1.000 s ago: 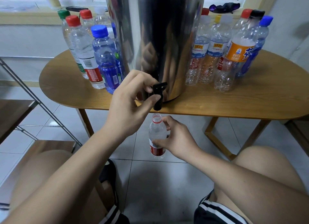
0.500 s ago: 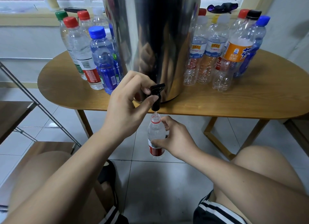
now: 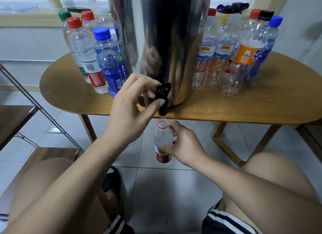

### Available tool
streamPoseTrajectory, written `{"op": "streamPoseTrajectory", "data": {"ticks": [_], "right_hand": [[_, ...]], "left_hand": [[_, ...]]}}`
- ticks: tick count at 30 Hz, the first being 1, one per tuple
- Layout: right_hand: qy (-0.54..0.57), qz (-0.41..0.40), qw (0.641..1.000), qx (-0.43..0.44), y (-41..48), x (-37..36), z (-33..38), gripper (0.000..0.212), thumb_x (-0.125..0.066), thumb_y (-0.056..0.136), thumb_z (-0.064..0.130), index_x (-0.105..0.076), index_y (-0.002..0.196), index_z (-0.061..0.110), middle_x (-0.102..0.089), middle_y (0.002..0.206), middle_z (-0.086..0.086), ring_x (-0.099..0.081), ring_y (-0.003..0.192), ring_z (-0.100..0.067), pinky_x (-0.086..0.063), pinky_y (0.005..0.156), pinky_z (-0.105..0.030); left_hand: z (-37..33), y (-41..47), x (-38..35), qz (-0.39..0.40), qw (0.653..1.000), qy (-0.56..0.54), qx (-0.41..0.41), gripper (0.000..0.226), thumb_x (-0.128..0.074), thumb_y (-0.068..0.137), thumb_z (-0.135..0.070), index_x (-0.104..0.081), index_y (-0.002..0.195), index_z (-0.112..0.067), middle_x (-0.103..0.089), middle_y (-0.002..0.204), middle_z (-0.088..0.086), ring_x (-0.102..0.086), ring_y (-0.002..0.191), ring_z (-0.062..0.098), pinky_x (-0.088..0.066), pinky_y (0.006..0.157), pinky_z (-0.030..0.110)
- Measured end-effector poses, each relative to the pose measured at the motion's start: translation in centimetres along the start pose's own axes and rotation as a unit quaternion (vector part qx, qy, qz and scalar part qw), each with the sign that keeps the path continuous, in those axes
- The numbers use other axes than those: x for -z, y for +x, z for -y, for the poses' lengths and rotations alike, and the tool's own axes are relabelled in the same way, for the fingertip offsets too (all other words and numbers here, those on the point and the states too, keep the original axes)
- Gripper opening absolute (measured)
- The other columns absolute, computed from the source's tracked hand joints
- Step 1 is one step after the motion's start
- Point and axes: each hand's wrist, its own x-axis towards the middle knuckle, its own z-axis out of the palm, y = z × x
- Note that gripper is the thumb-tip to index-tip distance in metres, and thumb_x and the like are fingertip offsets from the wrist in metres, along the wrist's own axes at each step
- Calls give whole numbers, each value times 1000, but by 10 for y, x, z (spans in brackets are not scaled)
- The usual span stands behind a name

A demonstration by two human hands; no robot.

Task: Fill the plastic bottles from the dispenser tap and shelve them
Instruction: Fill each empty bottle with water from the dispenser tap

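Since the earlier frame almost nothing has moved: our left hand still pinches the black tap between thumb and curled fingers. Just under the tap, our right hand grips the uncapped bottle, its mouth below the spout. Whether water flows, we cannot tell. The dispenser is cut off above the tap.

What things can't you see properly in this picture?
Head view only:
- Dispenser: its top is cut off by the upper edge, so the lid is unseen.
- Water: whether any runs from the tap into the bottle is too faint to tell.
- Bottle's right side: covered by the right hand.
- Tap's lever: partly covered by the left hand.
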Motion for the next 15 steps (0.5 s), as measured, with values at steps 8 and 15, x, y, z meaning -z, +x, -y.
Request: {"op": "streamPoseTrajectory", "data": {"ticks": [8, 15], "right_hand": [[3, 11, 1000, -7, -1, 1, 2, 62, -92, 73, 39, -59, 125, 40, -68, 114, 20, -62, 106, 2, -55, 84, -24], [-2, 5, 1000, -8, -1, 0, 0, 60, -93, 70, 42, -60, 121, 37, -69, 113, 16, -65, 105, -5, -59, 86, -30]], "left_hand": [[-3, -2, -2, -7, 999, 28, -25, 22, -82, 92, 2, -70, 108, -6, -61, 106, 5, -59, 91, 17, -44, 77, 20], [7, -1, 9, 17, 1000, 14, 6, 31, -83, 97, -14, -72, 126, -17, -63, 108, -3, -64, 97, 18, -49, 80, 27]]}}
